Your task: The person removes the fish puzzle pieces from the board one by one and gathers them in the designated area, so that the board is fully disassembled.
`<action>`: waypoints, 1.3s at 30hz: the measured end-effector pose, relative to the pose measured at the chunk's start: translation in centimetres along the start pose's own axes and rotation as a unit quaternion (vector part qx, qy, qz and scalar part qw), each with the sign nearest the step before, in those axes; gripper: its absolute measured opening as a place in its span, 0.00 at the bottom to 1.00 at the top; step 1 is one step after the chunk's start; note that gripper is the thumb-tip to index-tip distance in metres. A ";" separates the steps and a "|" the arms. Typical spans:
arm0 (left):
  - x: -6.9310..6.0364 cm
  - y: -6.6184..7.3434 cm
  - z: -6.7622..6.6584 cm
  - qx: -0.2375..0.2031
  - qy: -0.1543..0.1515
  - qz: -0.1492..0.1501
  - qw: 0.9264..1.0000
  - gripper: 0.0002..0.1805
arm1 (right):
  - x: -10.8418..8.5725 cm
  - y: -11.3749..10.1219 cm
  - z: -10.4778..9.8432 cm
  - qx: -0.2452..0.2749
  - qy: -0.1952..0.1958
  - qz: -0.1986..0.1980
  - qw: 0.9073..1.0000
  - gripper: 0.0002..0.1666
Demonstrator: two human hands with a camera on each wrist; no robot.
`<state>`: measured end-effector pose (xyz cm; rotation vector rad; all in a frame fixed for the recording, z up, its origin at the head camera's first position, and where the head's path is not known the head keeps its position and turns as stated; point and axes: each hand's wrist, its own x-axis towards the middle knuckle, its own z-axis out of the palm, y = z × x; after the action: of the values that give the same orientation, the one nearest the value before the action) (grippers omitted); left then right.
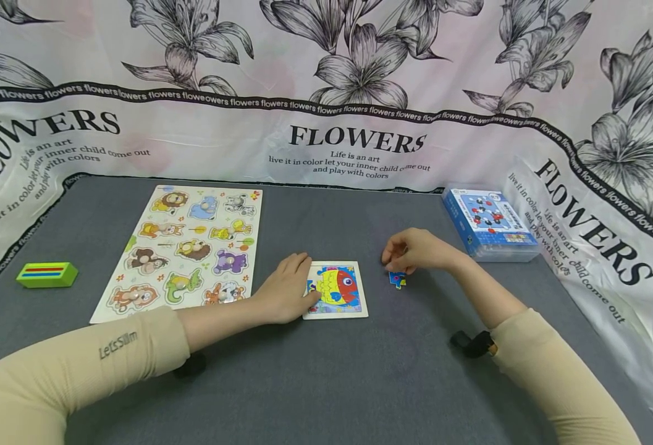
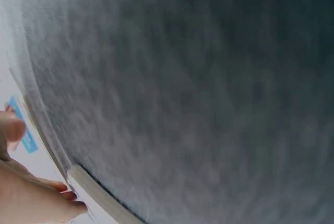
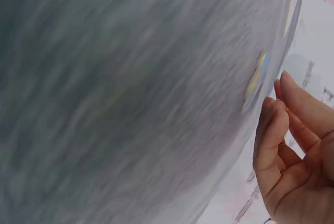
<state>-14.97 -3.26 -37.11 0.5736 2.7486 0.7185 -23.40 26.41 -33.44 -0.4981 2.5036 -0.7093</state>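
Note:
A small square fish jigsaw puzzle [image 1: 340, 287] in a pale frame lies on the table in the head view. My left hand [image 1: 287, 293] rests along its left edge, fingers extended and thumb over its lower left part. Part of its left side is hidden by the hand. To the right of the puzzle lies a loose blue jigsaw piece [image 1: 397, 280] with some yellow. Just above it is my right hand [image 1: 415, 250], fingers loosely bent. In the right wrist view the piece [image 3: 255, 82] lies on the cloth, a little apart from the fingertips [image 3: 286, 78].
A large animal puzzle board [image 1: 201, 238] lies left of the fish puzzle. Farther left is a green block [image 1: 47, 275] with coloured stripes. At the back right sits a blue and white box [image 1: 490, 222]. A flower-print cloth [image 1: 354, 145] hangs behind the grey table [image 1: 332, 383].

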 end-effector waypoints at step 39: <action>1.4 0.7 0.6 -0.061 0.052 -0.023 0.997 0.36 | 4.0 -7.6 5.4 -0.005 -0.009 -0.101 0.995 0.12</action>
<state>-15.78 -1.85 -37.47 0.4566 2.7773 0.9215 -22.21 16.39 -34.59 -0.7653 2.4628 -0.7640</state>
